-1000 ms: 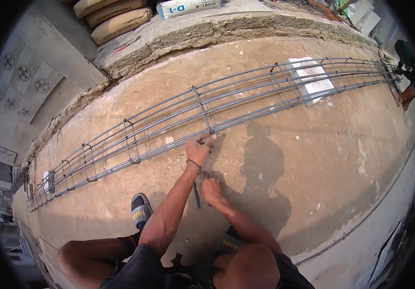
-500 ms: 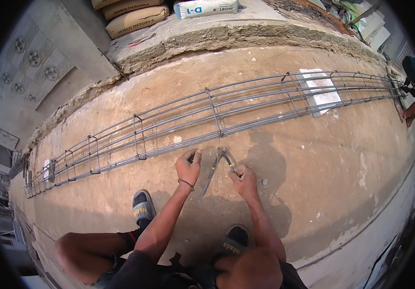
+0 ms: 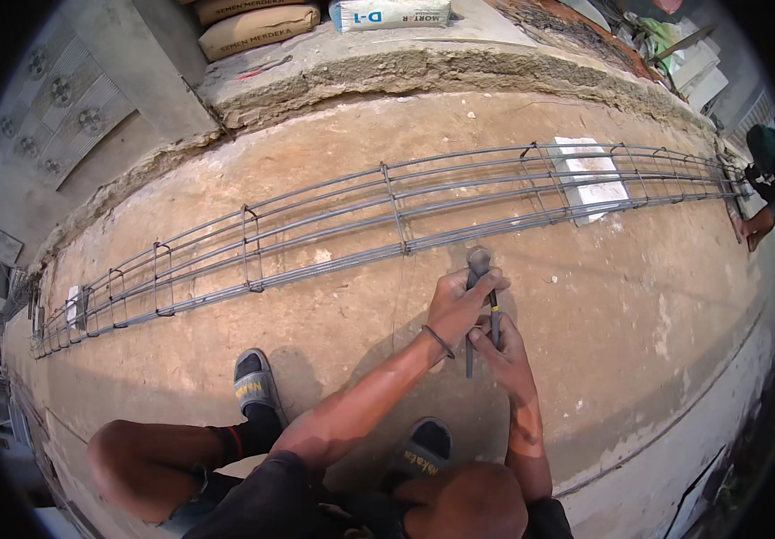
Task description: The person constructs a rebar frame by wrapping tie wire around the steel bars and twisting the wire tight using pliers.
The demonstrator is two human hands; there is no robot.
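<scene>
A long rebar cage (image 3: 333, 225) lies on its side across the concrete ground, with square stirrups along it. Just in front of it, my left hand (image 3: 456, 305) grips the upper part of a pair of dark metal pincers (image 3: 479, 262), whose head points at the cage. My right hand (image 3: 500, 346) holds the lower handles, touching my left hand. A thin tie wire (image 3: 400, 278) hangs down from the cage's near bar beside my left hand. I am squatting; my sandalled feet (image 3: 255, 384) are below.
A white block (image 3: 590, 180) props the cage at the right. Another person (image 3: 767, 184) crouches at the cage's far right end. Cement sacks (image 3: 257, 25) sit on a raised concrete ledge (image 3: 423, 67) behind. A drop edge runs along the lower right.
My left hand has come off the cage bar and drawn back. Both hands have closed together on the pincers, which now stand upright with the head toward the cage.
</scene>
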